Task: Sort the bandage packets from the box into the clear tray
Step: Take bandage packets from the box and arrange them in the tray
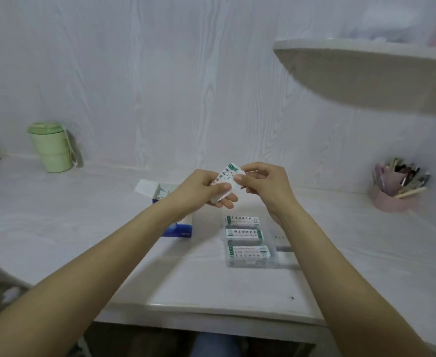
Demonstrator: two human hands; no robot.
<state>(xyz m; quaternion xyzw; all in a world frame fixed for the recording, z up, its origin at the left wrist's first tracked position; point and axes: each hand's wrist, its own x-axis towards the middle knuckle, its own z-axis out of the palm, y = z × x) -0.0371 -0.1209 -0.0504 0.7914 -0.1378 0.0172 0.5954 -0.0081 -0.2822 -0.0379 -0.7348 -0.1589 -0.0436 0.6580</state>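
Hands up over the white wood-grain desk [237, 287]. Left hand [198, 188] curled under a white bandage packet with green print [225, 180], thumb pressed on top; right hand [260, 181] pinching the packet's upper end, grip tight on both sides. Below, clear plastic tray [273, 253] holding three matching packets [245, 234] in a row. Open blue-and-white cardboard box [178, 231] just left of the tray, partly hidden behind the left forearm. Pale green lidded cup [52, 148] far left, pink pen holder [394, 199] far right.

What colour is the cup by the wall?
The cup is light green, seen in the head view.
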